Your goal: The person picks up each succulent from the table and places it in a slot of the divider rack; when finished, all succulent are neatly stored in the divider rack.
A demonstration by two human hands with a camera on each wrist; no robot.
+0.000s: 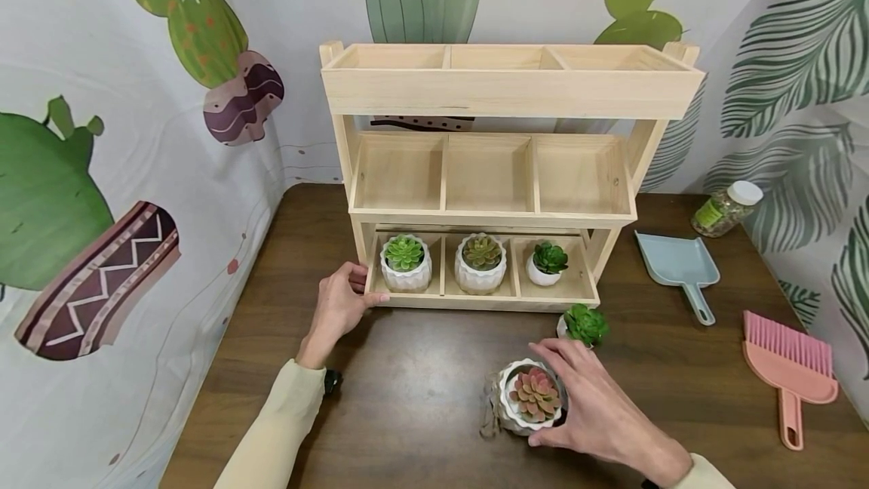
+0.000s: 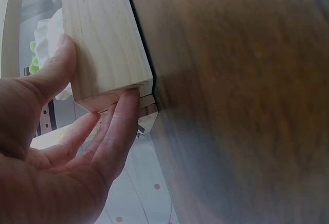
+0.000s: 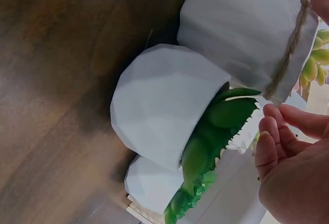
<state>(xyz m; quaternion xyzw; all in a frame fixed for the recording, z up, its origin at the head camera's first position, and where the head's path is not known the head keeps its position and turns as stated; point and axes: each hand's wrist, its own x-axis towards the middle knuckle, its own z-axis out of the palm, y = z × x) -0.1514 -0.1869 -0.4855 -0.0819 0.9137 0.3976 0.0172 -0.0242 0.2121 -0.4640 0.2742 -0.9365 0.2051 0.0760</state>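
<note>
My left hand (image 1: 342, 304) grips the front left corner of the wooden shelf's bottom tray (image 1: 489, 303), thumb on the front board and fingers against the end, as the left wrist view shows. My right hand (image 1: 594, 398) holds a white pot with a red succulent (image 1: 535, 394) by its rim, between thumb and fingertips. Twine (image 3: 290, 54) circles that pot. Just beyond it on the table stands a small faceted white pot (image 3: 164, 100) with a dark green succulent (image 1: 586, 324). In the tray sit a light green succulent (image 1: 404, 253), a brownish-green one (image 1: 482, 253) and a small dark green one (image 1: 550, 257), each potted.
Above the tray, the wooden shelf has a middle tier (image 1: 492, 215) and a top tier (image 1: 509, 93), each divided into three compartments. At the right lie a blue dustpan (image 1: 679, 262) and a pink brush (image 1: 790, 372). A white-lidded jar (image 1: 726, 208) is at the back right.
</note>
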